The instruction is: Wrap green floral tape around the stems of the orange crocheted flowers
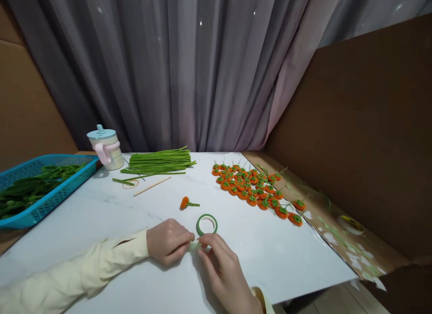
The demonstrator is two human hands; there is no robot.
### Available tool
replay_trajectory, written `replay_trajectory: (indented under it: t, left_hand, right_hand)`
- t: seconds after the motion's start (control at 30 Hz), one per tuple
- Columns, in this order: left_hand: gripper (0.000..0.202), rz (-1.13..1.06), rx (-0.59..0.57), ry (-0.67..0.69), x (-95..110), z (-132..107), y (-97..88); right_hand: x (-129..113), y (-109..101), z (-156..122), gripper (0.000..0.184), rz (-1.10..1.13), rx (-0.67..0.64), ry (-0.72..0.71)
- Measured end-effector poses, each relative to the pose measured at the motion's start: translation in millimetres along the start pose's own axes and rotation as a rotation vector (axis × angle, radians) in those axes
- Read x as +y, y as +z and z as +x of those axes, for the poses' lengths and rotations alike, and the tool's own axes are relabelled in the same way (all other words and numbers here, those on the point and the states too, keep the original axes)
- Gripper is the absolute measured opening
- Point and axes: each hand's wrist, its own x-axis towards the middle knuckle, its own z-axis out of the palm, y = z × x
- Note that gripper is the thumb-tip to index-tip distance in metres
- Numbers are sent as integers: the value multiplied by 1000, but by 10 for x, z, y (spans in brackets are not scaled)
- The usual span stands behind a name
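Pale green tape (194, 245) spans our two grips: our left hand (170, 242) clasps one end in curled fingers, our right hand (221, 269) pinches the other. Just beyond on our white bench (270, 260) lie a green tape roll (198, 225) and an orange, green-stemmed piece (184, 202).

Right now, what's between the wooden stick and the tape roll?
One small orange piece with a green stem, lying on the white table; shows in the head view.

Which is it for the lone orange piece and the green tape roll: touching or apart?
Apart: the head view shows white tabletop between the tape roll and the nearest end of the orange piece, its green stem.
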Motion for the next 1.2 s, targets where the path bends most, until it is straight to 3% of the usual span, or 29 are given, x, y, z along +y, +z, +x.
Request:
replay_trajectory:
  t: [0.17,0.43,1.2]
  left_hand:
    - [18,78,0,112,48,6,47]
    - [21,113,-55,116,31,-11,65]
    - [25,69,-32,112,42,0,42]
  right_hand:
    - [36,27,-28,13,-59,-31,13]
    - [66,24,-33,10,-89,-47,6]
    - [45,9,-39,11,-130,-10,-19]
